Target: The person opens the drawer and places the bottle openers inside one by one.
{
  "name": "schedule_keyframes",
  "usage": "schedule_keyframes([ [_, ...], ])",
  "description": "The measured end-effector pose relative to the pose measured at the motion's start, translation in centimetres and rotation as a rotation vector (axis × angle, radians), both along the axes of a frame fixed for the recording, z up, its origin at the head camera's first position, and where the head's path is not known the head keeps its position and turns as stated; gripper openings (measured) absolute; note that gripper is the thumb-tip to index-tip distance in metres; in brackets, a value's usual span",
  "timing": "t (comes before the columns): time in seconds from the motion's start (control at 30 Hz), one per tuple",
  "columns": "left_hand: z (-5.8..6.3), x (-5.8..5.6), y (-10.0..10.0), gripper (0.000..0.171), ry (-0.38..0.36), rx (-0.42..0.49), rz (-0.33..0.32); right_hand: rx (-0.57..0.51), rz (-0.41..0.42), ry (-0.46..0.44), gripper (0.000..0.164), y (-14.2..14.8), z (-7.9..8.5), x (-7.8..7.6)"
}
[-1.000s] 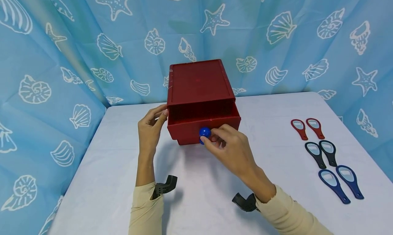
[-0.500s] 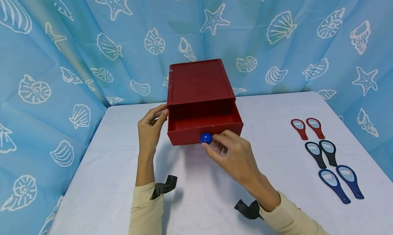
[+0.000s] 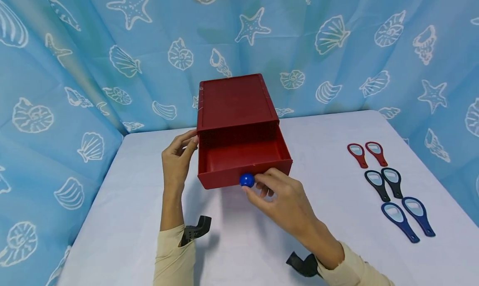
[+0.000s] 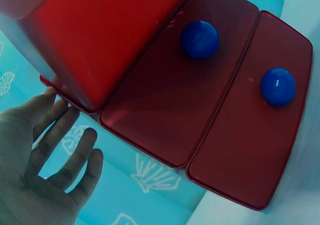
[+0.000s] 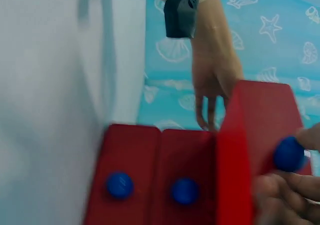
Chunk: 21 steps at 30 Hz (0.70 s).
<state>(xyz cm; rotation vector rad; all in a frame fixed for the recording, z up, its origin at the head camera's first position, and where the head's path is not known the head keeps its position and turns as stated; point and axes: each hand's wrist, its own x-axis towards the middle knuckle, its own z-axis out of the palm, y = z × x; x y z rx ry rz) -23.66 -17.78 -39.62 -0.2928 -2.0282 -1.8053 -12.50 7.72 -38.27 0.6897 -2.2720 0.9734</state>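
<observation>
A red cabinet (image 3: 232, 101) of stacked drawers stands at the back of the table. Its top drawer (image 3: 220, 178) is pulled well out, and its visible inside holds nothing. Thumb and fingers of my right hand (image 3: 282, 196) pinch the round blue knob (image 3: 247, 180) on that drawer's front. At the cabinet's left side, my left hand (image 3: 176, 161) touches the edge with relaxed, spread fingers. Below, in the left wrist view, two lower drawers are closed, each with a blue knob: the middle knob (image 4: 200, 39) and the bottom knob (image 4: 278, 87).
On the right of the white-covered table (image 3: 134, 194) lie several magnifiers in pairs: red magnifiers (image 3: 362, 160), black magnifiers (image 3: 381, 191) and blue magnifiers (image 3: 406, 230). A blue curtain (image 3: 149, 40) with shell prints hangs close behind the cabinet.
The top drawer has slid farther out toward me, with my right hand holding its knob throughout. My left hand keeps its place at the cabinet's side. The head view has shifted slightly.
</observation>
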Motion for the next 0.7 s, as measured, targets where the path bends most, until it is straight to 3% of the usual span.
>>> schedule_keyframes([
  [0.1,1.0,1.0,0.6,0.032,-0.007,-0.015,0.012,0.071,-0.022,-0.079,0.026,1.1,0.6,0.9],
  [0.2,1.1,1.4,0.6,0.033,-0.023,-0.023,0.033,0.143,-0.089,-0.161,0.027,2.8,0.9,1.9],
  [0.33,-0.2,0.5,0.2,0.034,-0.026,-0.023,0.049,0.215,-0.231,-0.252,0.025,6.3,0.3,2.9],
  [0.6,-0.2,0.6,0.9,0.033,-0.029,-0.023,0.050,0.305,-0.432,-0.379,0.015,18.0,-2.7,4.4],
  [0.7,-0.1,0.7,0.9,0.034,-0.035,-0.038,0.066,0.339,-0.506,-0.450,0.018,22.2,-3.9,5.5],
])
